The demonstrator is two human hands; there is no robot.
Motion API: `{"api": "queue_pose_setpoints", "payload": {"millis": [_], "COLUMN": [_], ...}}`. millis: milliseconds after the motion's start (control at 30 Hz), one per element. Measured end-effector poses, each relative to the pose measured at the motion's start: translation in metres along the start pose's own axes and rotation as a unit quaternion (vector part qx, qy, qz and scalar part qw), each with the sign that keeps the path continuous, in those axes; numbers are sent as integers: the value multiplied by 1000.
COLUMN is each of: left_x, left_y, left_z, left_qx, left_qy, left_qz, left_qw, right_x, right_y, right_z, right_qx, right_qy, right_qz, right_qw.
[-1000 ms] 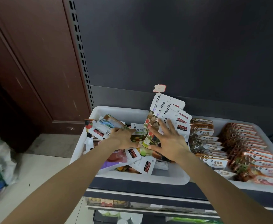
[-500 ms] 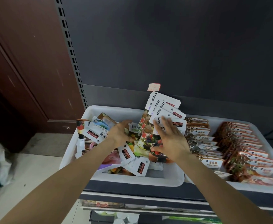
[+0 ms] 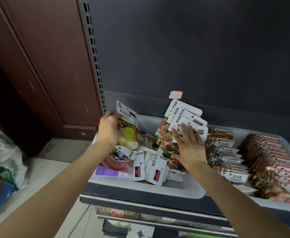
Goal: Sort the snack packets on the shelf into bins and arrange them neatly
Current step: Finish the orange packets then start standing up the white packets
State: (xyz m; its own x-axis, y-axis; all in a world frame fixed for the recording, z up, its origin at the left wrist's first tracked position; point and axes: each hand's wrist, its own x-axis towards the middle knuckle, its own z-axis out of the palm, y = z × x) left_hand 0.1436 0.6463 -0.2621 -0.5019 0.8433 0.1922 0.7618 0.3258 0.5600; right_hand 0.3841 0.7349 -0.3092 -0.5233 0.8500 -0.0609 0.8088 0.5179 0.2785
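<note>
Packet (image 3: pixel 127 127) in left hand (image 3: pixel 109 130)

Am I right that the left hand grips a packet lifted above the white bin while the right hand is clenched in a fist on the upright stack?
Not quite: the head view shows the right hand pressing flat, fingers spread, against the upright stack. The left hand does grip a lifted packet above the white bin.
</note>
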Motion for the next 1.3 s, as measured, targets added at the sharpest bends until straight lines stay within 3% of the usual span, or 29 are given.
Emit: {"api": "queue_pose_setpoints", "payload": {"millis": [100,200,267,333,533,700,1033,1133,1200,1300], "left_x": [-11,-19,-20,-22,-43,-55,-39,-49,-52,-49], "left_y": [9,19,21,21,50,51,34,36,38,37], "left_z": [13,35,47,57,81,100,81,86,91,96], "left_qx": [217,327,333,330,366,423,404,357,330,344], "left_qy": [-91,-144,-177,-243,-316,-297,-294,-241,-253,-299], "left_qz": [-6,108,218,269,148,139,128,235,338,364], "left_qw": [972,928,900,872,863,845,857,871,844,812], "right_x": [-1,-7,-11,-16,-22,-23,-10,-9,-9,-8], "right_y": [-1,-3,-5,-5,10,12,19,19,18,13], "right_z": [-2,-1,1,5,4,11,14,14,15,15], "right_qx": [-7,-16,-14,-21,10,-9,-24,-40,-59,-80], "right_qy": [3,33,44,44,-21,-16,34,43,52,59], "right_qz": [4,15,21,2,-62,-68,-36,-33,-22,-8], "right_qw": [1000,999,999,999,998,998,999,998,997,995]}}
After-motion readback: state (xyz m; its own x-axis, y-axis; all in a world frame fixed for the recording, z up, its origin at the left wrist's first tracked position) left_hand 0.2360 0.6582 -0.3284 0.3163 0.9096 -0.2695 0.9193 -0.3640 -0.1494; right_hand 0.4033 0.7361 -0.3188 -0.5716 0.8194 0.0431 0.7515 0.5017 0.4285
